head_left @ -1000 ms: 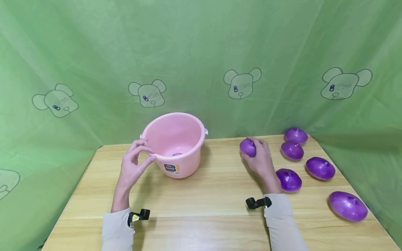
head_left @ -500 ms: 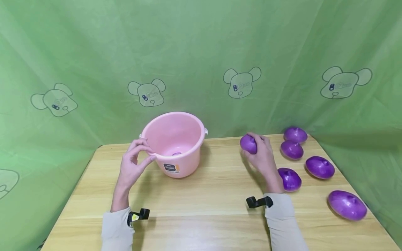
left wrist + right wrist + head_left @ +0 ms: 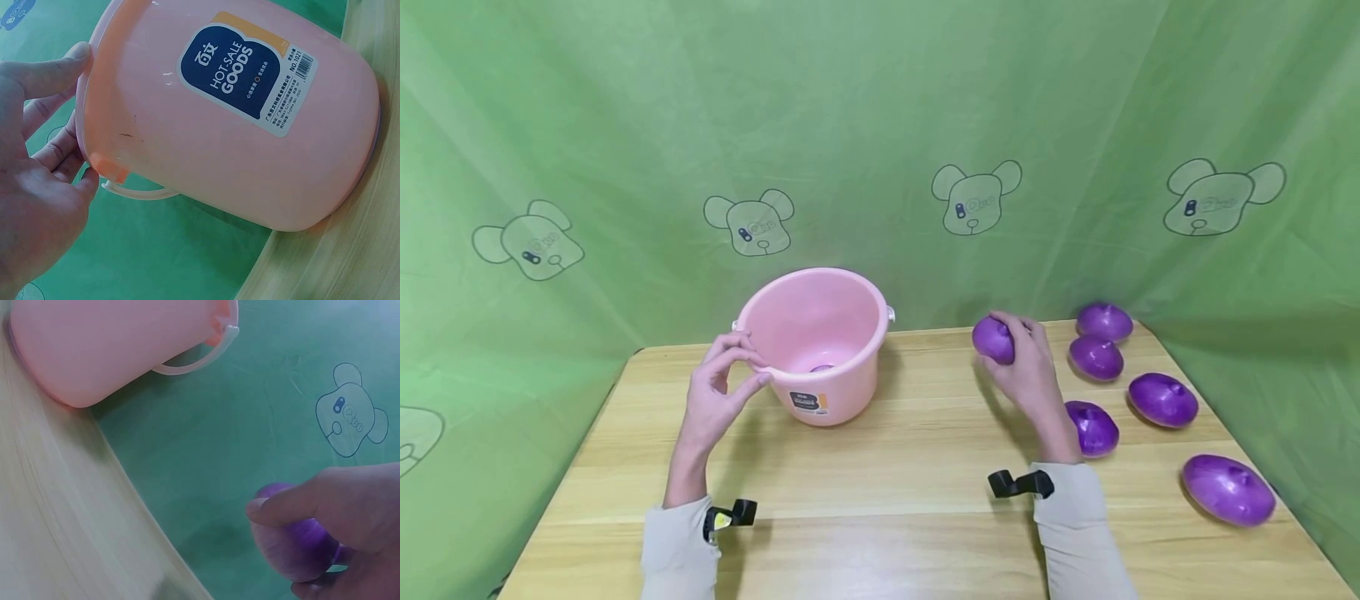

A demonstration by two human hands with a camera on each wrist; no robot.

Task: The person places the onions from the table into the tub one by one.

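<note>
While the right hand (image 3: 1028,377) grips a purple onion (image 3: 990,340) between thumb and fingers, seemingly clear of the table (image 3: 850,525), I would worry first about that hold: the skin looks slick, so a loosening thumb could let it slip and roll. The onion looks round, glossy and violet, paler on part of the face I get from the right wrist, and partly covered by fingers. Well to that hand's left, the left hand (image 3: 718,390) pinches the rim of a pink bucket (image 3: 853,392); too hard a pull might tip it, I judge. Just beside the right wrist sits a second onion (image 3: 1096,432); four more onions (image 3: 1163,402) lie farther right.
</note>
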